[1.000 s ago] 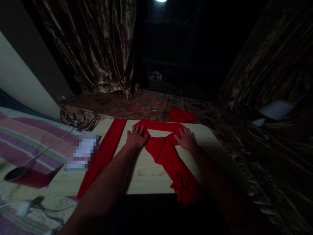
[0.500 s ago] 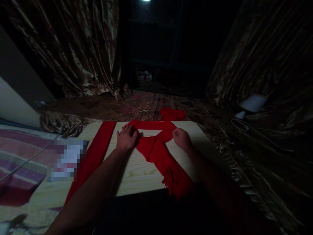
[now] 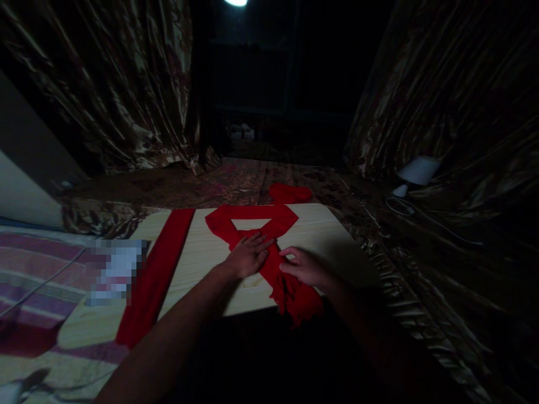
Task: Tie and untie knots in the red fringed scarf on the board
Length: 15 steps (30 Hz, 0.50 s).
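Note:
A red fringed scarf [image 3: 279, 223] lies looped on a pale wooden tabletop [image 3: 202, 264]; its ends cross in the middle, and the fringe droops at the near edge. Spread over the crossing, my left hand [image 3: 248, 255] rests flat on the cloth. Just to its right, my right hand [image 3: 301, 266] is at the scarf's right edge above the fringe, thumb and fingers apart. Whether those fingertips touch the fabric, I cannot tell.
A long red cloth strip [image 3: 162, 269] runs down the table's left side, beside a blurred-out flat item [image 3: 118, 269]. Beyond the far edge sits a red bundle [image 3: 290, 193]. To the right, a white lamp [image 3: 419, 170] stands with its cord. Patterned curtains [image 3: 155, 84] hang behind.
My left hand has moved right and nearer, from the loop's left corner onto the crossing. My right hand has left the loop's right corner, come nearer and opened. The view has shifted slightly.

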Each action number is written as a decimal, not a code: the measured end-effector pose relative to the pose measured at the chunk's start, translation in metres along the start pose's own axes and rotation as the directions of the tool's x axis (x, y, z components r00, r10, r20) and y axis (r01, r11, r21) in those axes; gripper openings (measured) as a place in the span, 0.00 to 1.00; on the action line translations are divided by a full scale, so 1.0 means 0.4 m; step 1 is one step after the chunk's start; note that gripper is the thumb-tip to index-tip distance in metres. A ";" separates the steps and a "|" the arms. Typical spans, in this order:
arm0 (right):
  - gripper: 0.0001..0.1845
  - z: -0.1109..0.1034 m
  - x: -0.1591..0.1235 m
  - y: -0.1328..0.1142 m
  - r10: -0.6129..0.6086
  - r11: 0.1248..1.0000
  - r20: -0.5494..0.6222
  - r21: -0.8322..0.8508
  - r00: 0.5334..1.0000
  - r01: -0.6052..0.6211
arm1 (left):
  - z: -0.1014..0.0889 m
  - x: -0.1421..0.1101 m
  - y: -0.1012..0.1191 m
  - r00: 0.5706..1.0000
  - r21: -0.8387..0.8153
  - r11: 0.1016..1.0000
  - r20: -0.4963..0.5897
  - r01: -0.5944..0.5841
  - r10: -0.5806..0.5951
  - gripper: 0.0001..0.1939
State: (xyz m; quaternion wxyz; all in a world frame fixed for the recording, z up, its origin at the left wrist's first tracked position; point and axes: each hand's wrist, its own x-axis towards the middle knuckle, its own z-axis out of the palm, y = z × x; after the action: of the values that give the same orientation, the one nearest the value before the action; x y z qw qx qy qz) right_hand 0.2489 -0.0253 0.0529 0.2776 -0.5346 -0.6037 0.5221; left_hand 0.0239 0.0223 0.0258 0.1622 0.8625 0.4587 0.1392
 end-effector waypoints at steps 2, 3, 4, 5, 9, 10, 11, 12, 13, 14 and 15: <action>0.30 0.011 -0.003 -0.014 -0.031 0.989 0.092 0.149 0.995 0.017 | 0.000 0.004 -0.005 1.000 -0.006 1.000 0.013 0.013 -0.013 0.29; 0.31 0.017 -0.005 -0.020 -0.062 0.980 0.116 0.198 0.991 0.038 | -0.002 0.006 -0.006 1.000 -0.013 1.000 0.021 0.019 -0.018 0.29; 0.32 0.023 -0.007 -0.025 -0.088 0.970 0.134 0.237 0.987 0.055 | -0.005 0.009 -0.005 0.999 -0.019 1.000 0.033 0.020 -0.019 0.29; 0.32 0.031 -0.010 -0.028 -0.102 0.961 0.151 0.272 0.983 0.058 | -0.009 0.011 -0.005 0.999 -0.023 1.000 0.048 0.019 -0.018 0.29; 0.29 0.066 -0.022 -0.023 -0.027 0.916 0.252 0.393 0.967 -0.077 | -0.019 0.018 -0.001 0.995 -0.032 0.999 0.097 0.034 -0.031 0.30; 0.27 0.073 -0.025 -0.020 -0.001 0.904 0.260 0.412 0.966 -0.110 | -0.020 0.019 -0.001 0.994 -0.037 0.998 0.097 0.045 -0.041 0.30; 0.25 0.078 -0.028 -0.017 0.017 0.894 0.255 0.430 0.967 -0.129 | -0.021 0.019 0.000 0.994 -0.039 0.998 0.095 0.055 -0.051 0.30; 0.23 0.081 -0.031 -0.015 0.025 0.884 0.245 0.447 0.969 -0.136 | -0.021 0.018 0.000 0.994 -0.038 0.997 0.096 0.062 -0.058 0.30; 0.22 0.081 -0.035 -0.014 0.026 0.875 0.238 0.465 0.971 -0.137 | -0.021 0.018 0.000 0.993 -0.031 0.997 0.097 0.064 -0.060 0.30; 0.20 0.079 -0.040 -0.014 0.022 0.866 0.239 0.481 0.971 -0.138 | -0.021 0.017 0.000 0.993 -0.020 0.998 0.101 0.063 -0.060 0.30; 0.19 0.075 -0.046 -0.015 0.015 0.861 0.243 0.489 0.970 -0.136 | -0.020 0.016 -0.001 0.993 -0.005 0.998 0.106 0.057 -0.056 0.31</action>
State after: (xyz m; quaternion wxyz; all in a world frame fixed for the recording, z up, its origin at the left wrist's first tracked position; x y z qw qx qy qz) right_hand 0.2251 -0.0520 0.0535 0.3142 -0.4031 -0.4534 0.7302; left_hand 0.0239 0.0291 0.0335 0.1938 0.8547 0.4730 0.0907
